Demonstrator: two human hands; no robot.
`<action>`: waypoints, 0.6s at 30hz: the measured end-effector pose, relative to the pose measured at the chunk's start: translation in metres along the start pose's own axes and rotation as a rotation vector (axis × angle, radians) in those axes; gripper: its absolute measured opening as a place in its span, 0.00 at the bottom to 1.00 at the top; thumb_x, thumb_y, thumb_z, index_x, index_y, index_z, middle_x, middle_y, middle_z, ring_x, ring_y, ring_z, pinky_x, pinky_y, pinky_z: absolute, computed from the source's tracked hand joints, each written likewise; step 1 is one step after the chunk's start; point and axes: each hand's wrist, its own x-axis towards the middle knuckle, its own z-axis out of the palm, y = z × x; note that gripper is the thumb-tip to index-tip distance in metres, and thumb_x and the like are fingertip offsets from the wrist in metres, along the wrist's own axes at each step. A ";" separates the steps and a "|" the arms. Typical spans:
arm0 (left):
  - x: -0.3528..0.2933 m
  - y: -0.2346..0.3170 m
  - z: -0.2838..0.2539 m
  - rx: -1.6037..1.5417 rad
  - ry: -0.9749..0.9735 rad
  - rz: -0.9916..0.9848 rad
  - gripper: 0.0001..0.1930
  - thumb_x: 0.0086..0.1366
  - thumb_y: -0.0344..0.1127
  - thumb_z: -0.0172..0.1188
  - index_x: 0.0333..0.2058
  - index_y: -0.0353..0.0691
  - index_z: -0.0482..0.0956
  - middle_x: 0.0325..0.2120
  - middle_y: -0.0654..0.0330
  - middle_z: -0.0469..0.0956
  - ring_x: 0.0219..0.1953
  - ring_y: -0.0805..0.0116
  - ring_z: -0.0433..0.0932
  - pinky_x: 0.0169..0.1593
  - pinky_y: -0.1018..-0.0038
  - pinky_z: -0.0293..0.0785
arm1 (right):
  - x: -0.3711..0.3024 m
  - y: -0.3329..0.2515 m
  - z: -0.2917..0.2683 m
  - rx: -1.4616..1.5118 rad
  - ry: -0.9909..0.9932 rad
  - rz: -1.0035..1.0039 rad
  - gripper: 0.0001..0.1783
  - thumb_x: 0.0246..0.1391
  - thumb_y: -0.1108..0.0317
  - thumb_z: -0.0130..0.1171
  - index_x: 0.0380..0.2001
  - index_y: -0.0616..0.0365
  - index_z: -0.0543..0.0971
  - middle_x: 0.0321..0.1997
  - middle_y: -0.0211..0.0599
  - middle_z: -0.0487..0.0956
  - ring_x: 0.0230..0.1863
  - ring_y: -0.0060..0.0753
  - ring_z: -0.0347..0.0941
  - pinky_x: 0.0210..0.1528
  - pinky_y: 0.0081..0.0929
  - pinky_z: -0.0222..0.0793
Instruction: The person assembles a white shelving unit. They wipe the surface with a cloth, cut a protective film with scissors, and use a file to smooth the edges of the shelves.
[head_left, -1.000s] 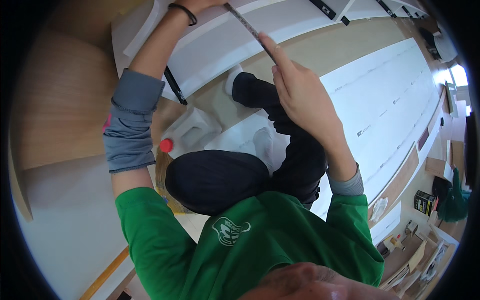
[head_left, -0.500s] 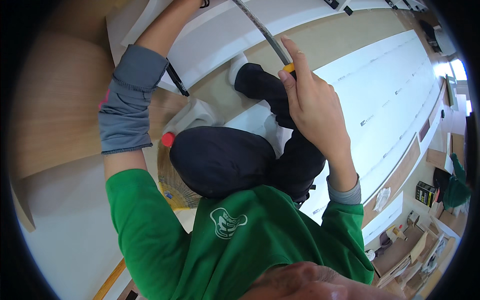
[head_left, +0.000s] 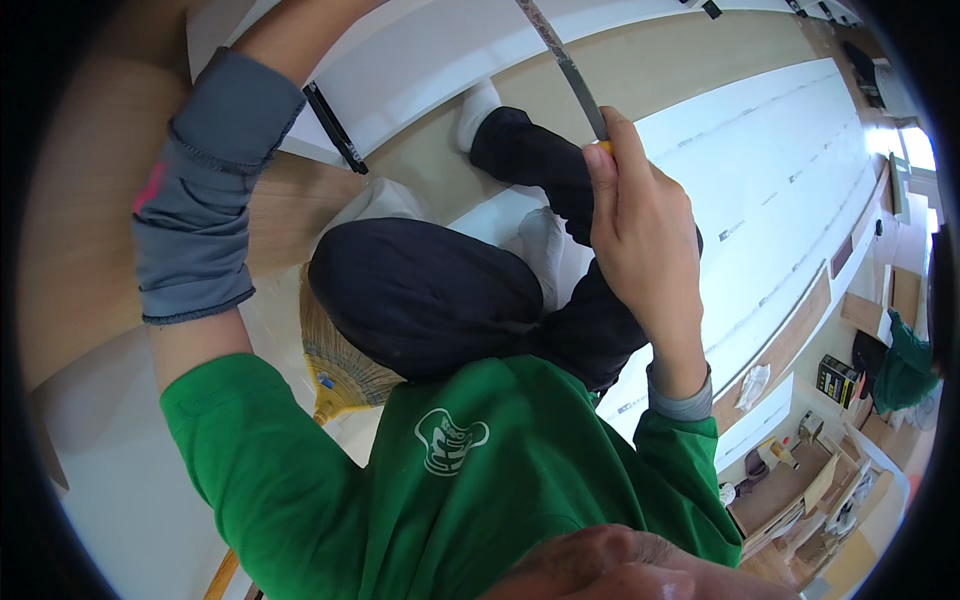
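Note:
My right hand point(head_left: 650, 235) is closed around the yellow handle of a file point(head_left: 563, 68). Its long, narrow grey blade has pale dust on it and runs up past the top edge, so the tip is out of view. My left forearm point(head_left: 200, 200), in a grey sleeve cover, reaches over a white furniture panel point(head_left: 400, 85); the left hand itself is cut off at the top. A black metal drawer runner point(head_left: 335, 128) is fixed to the white furniture beside that forearm.
Wood-coloured panels point(head_left: 90, 190) stand at my left. A straw broom point(head_left: 345, 350) and a pale plastic jug point(head_left: 380, 203) lie by my bent knee. A large white wrapped board point(head_left: 760, 200) covers the floor at right. Wood offcuts point(head_left: 810, 490) are piled at the lower right.
My right index finger, stretched along the file before, has curled in around the handle. The right hand has moved slightly right, and my left forearm has shifted left.

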 end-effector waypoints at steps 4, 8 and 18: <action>0.000 0.001 -0.002 -0.001 -0.041 -0.063 0.39 0.78 0.63 0.29 0.65 0.33 0.69 0.62 0.41 0.72 0.67 0.46 0.68 0.71 0.60 0.61 | 0.002 -0.006 -0.007 -0.006 -0.032 0.046 0.15 0.71 0.62 0.52 0.55 0.57 0.71 0.26 0.48 0.80 0.24 0.57 0.78 0.25 0.46 0.71; 0.002 -0.007 0.000 -0.075 -0.026 0.019 0.41 0.78 0.65 0.29 0.66 0.33 0.68 0.62 0.40 0.72 0.66 0.45 0.69 0.71 0.60 0.61 | 0.003 -0.007 -0.011 0.006 -0.038 0.039 0.15 0.71 0.63 0.53 0.55 0.58 0.72 0.26 0.46 0.80 0.23 0.55 0.78 0.23 0.45 0.70; 0.016 -0.017 0.000 0.006 0.042 -0.017 0.43 0.76 0.68 0.23 0.72 0.37 0.59 0.67 0.43 0.67 0.72 0.48 0.62 0.74 0.60 0.57 | 0.016 -0.011 -0.004 -0.032 0.040 0.014 0.12 0.71 0.62 0.53 0.49 0.58 0.72 0.24 0.46 0.80 0.22 0.58 0.76 0.23 0.48 0.69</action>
